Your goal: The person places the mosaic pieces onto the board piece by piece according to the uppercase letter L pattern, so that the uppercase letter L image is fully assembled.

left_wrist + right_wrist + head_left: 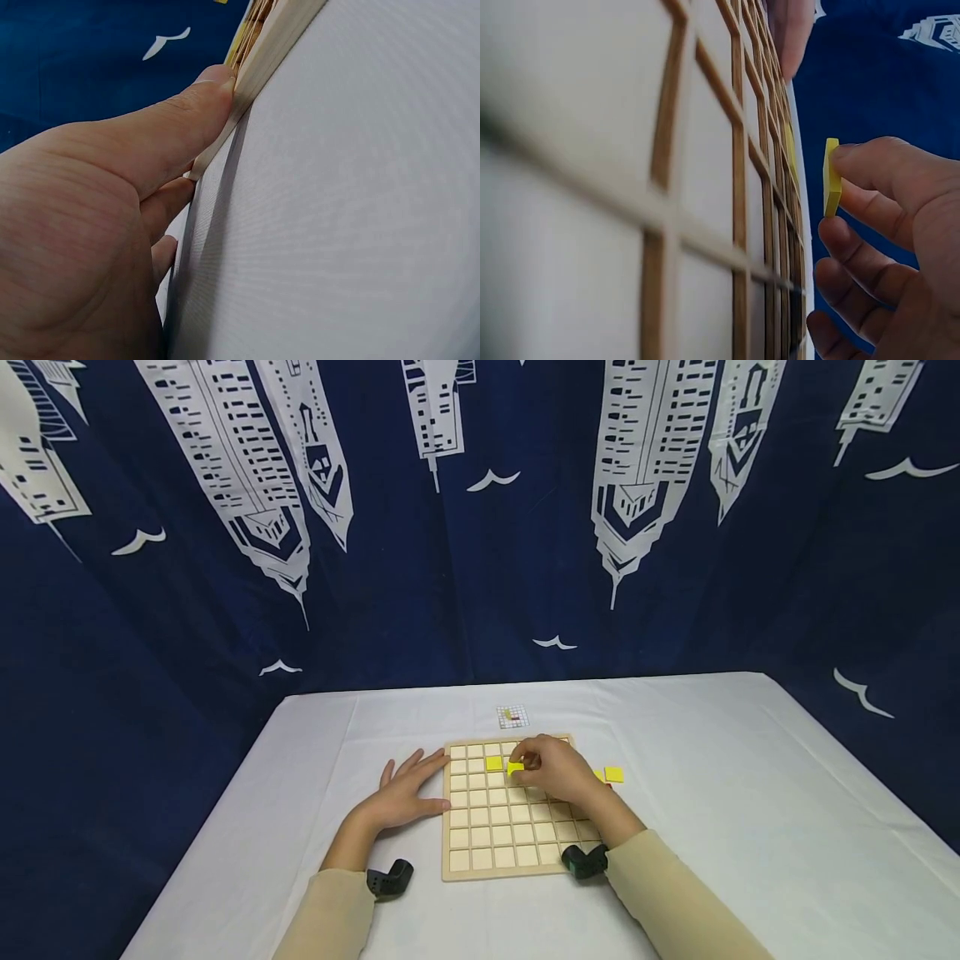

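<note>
A wooden grid board (480, 817) with square cells lies on the table. One yellow square tile (493, 763) sits in a cell near its far side. My right hand (558, 770) pinches another yellow tile (832, 178) between thumb and fingers; in the right wrist view it is apart from the board's surface. With fingers spread, my left hand (401, 797) rests at the board's left edge, and in the left wrist view its thumb (202, 97) touches the wooden rim. The right hand and forearm hide part of the board's right side.
Beyond the board lies a small card (513, 717) printed with a coloured grid pattern. To the right, a loose yellow tile (614, 774) lies beside others partly hidden by the right arm, one of them red. A dark blue patterned curtain (465, 568) hangs behind the white table (750, 793).
</note>
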